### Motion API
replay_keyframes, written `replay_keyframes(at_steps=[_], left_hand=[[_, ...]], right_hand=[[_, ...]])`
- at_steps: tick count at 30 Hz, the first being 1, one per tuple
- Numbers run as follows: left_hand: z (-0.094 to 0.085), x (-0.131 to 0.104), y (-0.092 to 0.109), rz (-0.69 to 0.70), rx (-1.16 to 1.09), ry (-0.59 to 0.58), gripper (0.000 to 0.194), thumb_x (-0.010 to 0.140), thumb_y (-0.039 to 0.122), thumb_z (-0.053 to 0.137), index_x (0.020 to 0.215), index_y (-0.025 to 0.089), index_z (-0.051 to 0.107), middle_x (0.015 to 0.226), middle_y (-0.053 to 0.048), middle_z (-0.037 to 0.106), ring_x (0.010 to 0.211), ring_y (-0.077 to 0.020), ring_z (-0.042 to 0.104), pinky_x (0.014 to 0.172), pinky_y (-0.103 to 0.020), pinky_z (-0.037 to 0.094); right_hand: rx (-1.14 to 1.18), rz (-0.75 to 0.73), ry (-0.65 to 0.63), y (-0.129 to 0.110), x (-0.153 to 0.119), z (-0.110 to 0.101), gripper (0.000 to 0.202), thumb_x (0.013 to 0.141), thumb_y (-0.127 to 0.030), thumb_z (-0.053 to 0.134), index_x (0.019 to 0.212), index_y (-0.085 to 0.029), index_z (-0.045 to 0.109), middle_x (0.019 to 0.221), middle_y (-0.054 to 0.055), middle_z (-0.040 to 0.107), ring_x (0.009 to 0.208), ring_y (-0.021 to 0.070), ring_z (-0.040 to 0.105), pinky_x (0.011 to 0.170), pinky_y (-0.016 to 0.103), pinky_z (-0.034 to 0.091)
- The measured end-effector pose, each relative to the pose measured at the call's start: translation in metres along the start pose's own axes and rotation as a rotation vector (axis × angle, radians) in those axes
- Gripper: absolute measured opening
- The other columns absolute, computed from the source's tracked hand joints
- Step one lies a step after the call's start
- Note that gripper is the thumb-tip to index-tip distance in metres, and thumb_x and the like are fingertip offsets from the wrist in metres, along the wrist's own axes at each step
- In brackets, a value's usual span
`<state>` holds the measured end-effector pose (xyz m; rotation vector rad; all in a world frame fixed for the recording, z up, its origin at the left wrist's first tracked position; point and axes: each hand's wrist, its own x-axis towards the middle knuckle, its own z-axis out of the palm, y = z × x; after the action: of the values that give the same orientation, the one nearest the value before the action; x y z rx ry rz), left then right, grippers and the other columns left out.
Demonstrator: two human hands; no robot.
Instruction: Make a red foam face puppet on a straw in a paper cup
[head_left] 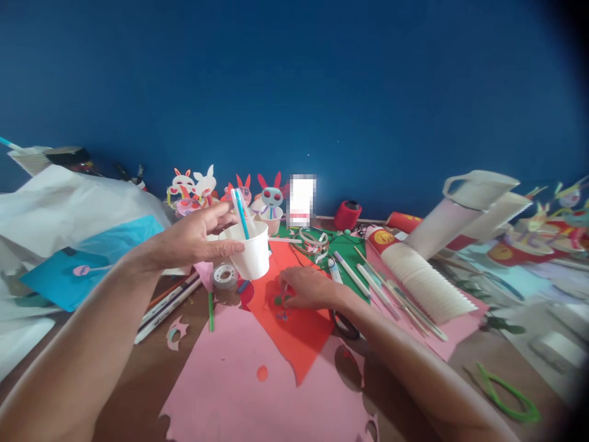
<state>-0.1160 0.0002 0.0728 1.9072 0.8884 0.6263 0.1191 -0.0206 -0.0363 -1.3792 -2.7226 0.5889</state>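
A white paper cup (251, 255) is held up by my left hand (205, 239), thumb on its near side and fingers behind the rim. Blue and clear straws (240, 215) stand in the cup. My right hand (306, 287) reaches down over the orange paper (294, 337), fingers bent around small bits that are too small to make out, one of them dark green. Below lies pink paper (257, 399) with cut edges and a small orange disc (262, 373) on it. A roll of tape (225, 276) lies just under the cup.
Paper rabbit figures (271, 193) in cups stand at the back. To the right are a stack of white cups (427, 282), markers (352, 274), a white jug (460, 209) and a green pipe cleaner (506, 396). Blue paper (92, 264) and white plastic (78, 202) lie left.
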Motion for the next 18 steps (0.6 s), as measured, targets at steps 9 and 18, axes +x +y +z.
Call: replay_keyframes(at_steps=[9,18], left_hand=[[0.013,-0.017,-0.023,-0.148,-0.076,-0.041,0.067,0.075,0.035,0.06,0.132,0.022,0.028,0.135,-0.012,0.04,0.124,-0.0321,0.033,0.095,-0.044,0.038],[0.047,-0.021,-0.043,-0.205,0.031,-0.201,0.073,0.071,0.037,0.063,0.134,0.026,0.028,0.142,-0.007,0.028,0.129,-0.0308,0.023,0.1,-0.043,0.032]], right_hand=[[0.493,-0.014,0.052,0.029,-0.003,-0.028,0.013,0.07,-0.024,0.057,0.082,-0.018,0.057,0.068,-0.003,0.055,0.06,0.0103,0.048,0.051,0.019,0.032],[0.555,0.023,0.299,0.048,-0.016,-0.055,0.012,0.075,-0.028,0.052,0.071,-0.016,0.053,0.062,-0.005,0.047,0.056,0.008,0.041,0.052,0.019,0.031]])
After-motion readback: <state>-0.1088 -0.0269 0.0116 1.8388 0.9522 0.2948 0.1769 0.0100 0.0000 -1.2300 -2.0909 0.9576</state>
